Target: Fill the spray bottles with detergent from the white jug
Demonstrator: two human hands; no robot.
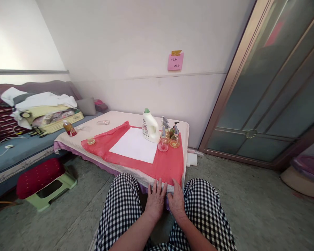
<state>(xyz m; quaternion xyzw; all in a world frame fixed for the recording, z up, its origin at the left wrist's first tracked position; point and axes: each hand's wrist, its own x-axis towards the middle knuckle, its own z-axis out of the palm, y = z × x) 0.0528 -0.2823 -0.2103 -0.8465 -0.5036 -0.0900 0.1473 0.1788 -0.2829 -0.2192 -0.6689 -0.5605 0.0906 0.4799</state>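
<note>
My left hand [156,199] lies flat with spread fingers at the near edge of the covered table [136,116], its fingertips on the rim of a red plastic sheet [170,167]. Beside it, my right hand [176,200] rests on the same edge, fingers stretched forward and nothing held. On the sheet lies a white sheet [132,144]. A white jug with a green cap [151,127] stands at its back right corner. Right of the jug is a cluster of several spray and pump bottles, among them a pink-tinted spray bottle [163,143] and an amber one [174,141].
At the table's left are a small round lid-like piece [91,141], a clear packet [103,122] and a red-labelled bottle [69,128]. A green stool with a red cushion [42,177] stands lower left. A pink note [175,61] hangs on the wall; a glass door [251,94] is right.
</note>
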